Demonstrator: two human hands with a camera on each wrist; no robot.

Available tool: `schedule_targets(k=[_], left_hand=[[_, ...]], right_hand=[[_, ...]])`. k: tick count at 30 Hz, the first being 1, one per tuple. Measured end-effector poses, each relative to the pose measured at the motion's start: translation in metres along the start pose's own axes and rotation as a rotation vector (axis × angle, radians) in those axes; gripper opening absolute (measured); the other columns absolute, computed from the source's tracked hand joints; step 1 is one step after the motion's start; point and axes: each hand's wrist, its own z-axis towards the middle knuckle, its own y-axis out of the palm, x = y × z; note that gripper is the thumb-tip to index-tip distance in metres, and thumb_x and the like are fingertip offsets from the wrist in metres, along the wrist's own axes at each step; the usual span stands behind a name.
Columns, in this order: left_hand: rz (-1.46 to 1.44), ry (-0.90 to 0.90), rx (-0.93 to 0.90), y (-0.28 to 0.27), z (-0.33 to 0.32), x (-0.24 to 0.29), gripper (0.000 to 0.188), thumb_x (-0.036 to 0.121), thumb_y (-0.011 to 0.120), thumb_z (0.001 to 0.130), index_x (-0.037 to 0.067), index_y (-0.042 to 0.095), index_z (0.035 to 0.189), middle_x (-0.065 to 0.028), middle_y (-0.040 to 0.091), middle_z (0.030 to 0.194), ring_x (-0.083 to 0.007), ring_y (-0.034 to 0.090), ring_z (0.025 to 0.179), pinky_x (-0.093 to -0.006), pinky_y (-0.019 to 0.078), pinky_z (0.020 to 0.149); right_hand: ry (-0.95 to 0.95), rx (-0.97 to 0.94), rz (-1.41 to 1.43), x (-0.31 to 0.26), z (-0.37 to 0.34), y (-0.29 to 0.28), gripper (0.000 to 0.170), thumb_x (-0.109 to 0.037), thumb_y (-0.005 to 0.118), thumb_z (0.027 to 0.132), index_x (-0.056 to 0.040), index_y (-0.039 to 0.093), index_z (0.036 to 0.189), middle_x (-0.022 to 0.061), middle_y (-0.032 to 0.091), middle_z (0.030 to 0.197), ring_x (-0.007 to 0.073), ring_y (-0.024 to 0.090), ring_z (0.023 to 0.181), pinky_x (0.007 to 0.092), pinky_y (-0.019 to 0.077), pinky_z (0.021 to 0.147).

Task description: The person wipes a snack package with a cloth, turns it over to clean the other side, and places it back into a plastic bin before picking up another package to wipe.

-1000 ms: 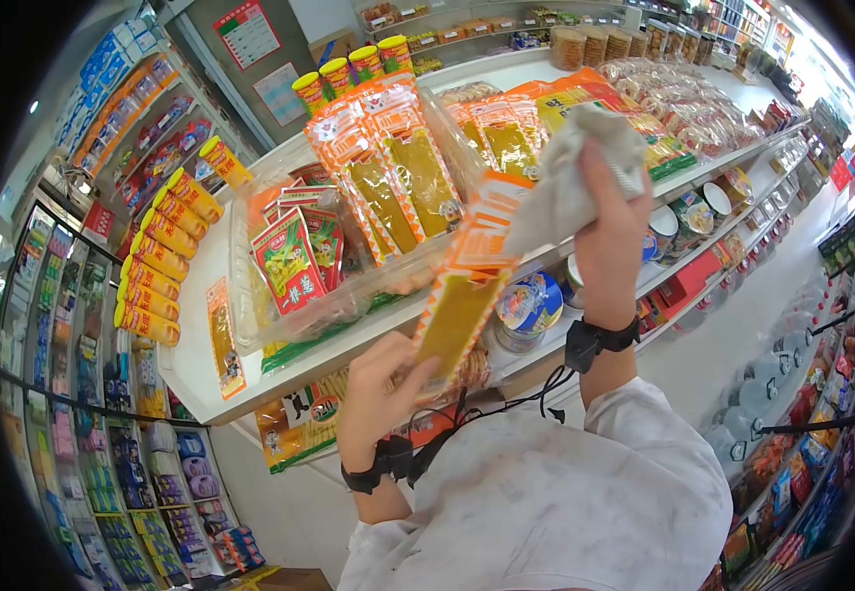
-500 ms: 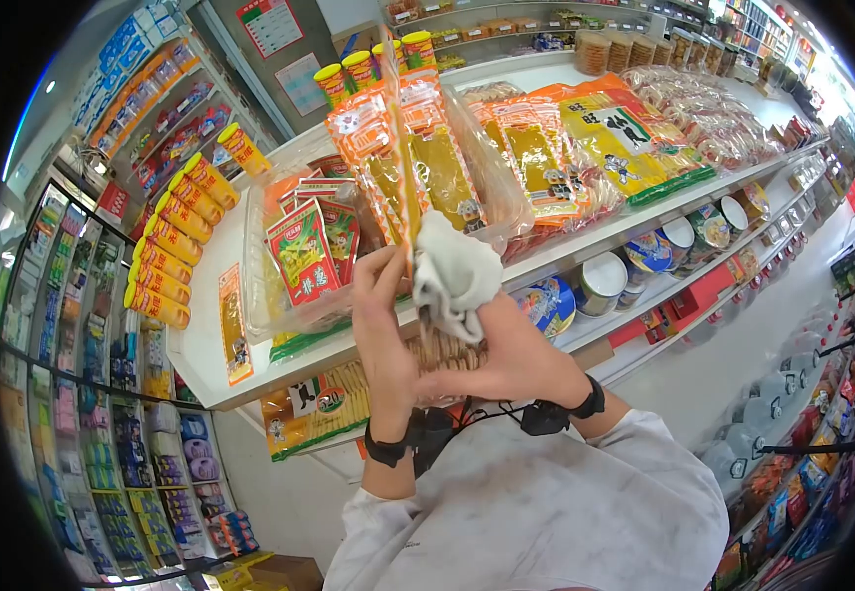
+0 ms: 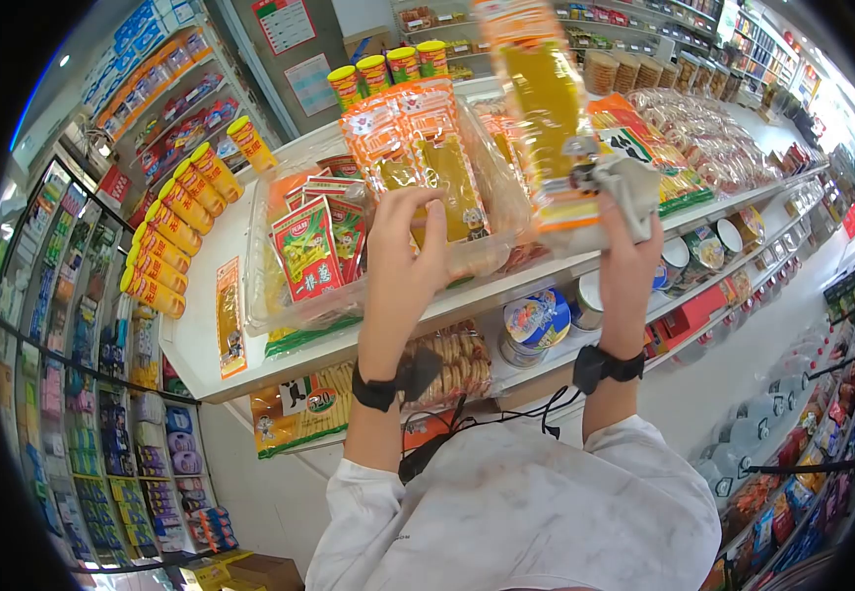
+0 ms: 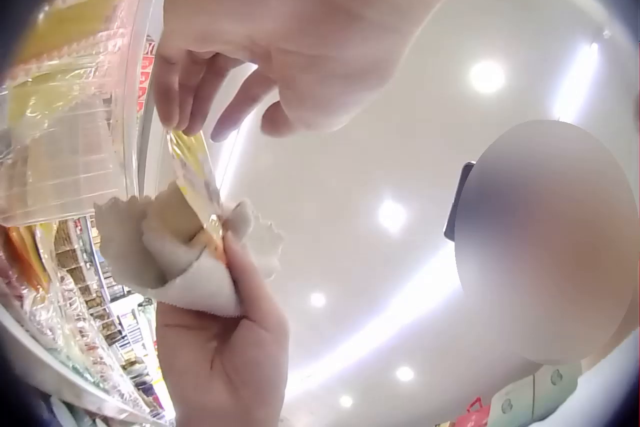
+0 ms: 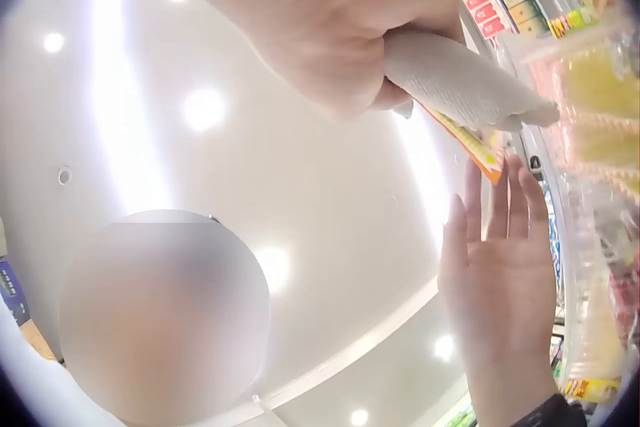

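My right hand [image 3: 627,261] grips a grey-white cloth [image 3: 634,187] together with the lower end of a flat orange-and-clear snack packet [image 3: 546,108]. The packet stands upright, its yellowish-brown contents facing me. In the left wrist view, the right thumb presses the packet [image 4: 195,162] against the folded cloth [image 4: 185,267]. My left hand [image 3: 403,251] is raised before the clear plastic tray [image 3: 295,320], holding nothing. In the right wrist view its fingers [image 5: 497,202] are extended, close to the packet's orange end [image 5: 485,162]. Similar packets [image 3: 447,177] stand in the tray, beside red-and-green sachets [image 3: 304,251].
A single orange packet [image 3: 230,320] lies on the white shelf at left. Yellow canisters [image 3: 166,236] line the shelf's left edge. Cans [image 3: 536,320] stand on the tier below. Yellow-red bags [image 3: 644,148] and wrapped goods [image 3: 693,123] fill the right side.
The packet has swung from between both hands, edge-on half a second ago, to upright at the right. My left hand has let go of it, while the right keeps the cloth and grips the packet.
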Motion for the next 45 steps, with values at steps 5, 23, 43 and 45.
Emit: schedule_targets(k=[5,23,43,45], left_hand=[[0.189,-0.075,-0.082,0.006,0.021,-0.062,0.037,0.028,0.053,0.098,-0.005,0.056,0.115,-0.0150,0.063,0.103,-0.0199,0.063,0.089,-0.0305,0.0502,0.079],[-0.010,-0.251,-0.268,0.016,0.052,-0.067,0.044,0.034,0.062,0.093,-0.005,0.055,0.113,-0.0076,0.064,0.090,-0.0144,0.061,0.075,-0.0289,0.0501,0.068],[0.189,-0.128,-0.026,0.020,0.055,-0.068,0.023,0.019,0.061,0.090,-0.003,0.059,0.098,-0.0153,0.066,0.080,-0.0207,0.063,0.069,-0.0329,0.0481,0.061],[0.098,-0.146,0.182,0.005,0.056,-0.036,0.021,0.017,0.057,0.094,-0.003,0.057,0.101,-0.0126,0.066,0.081,-0.0158,0.061,0.070,-0.0308,0.0464,0.061]], right_hand=[[0.029,0.041,-0.062,0.043,0.048,-0.023,0.037,-0.022,0.074,0.086,0.0015,0.061,0.112,0.0077,0.066,0.104,0.0120,0.060,0.086,0.0288,0.0490,0.074],[0.048,0.080,-0.088,0.035,0.016,-0.041,0.043,-0.020,0.067,0.092,0.0042,0.052,0.125,0.0116,0.062,0.117,0.0185,0.061,0.104,0.0304,0.0485,0.089],[0.237,-0.398,0.349,0.006,-0.012,-0.023,0.040,-0.009,0.059,0.095,0.0050,0.047,0.131,0.0130,0.060,0.124,0.0179,0.059,0.112,0.0325,0.0493,0.094],[0.231,-0.375,0.363,0.003,-0.018,-0.018,0.038,-0.010,0.057,0.097,0.0046,0.048,0.131,0.0122,0.060,0.123,0.0174,0.060,0.111,0.0319,0.0494,0.093]])
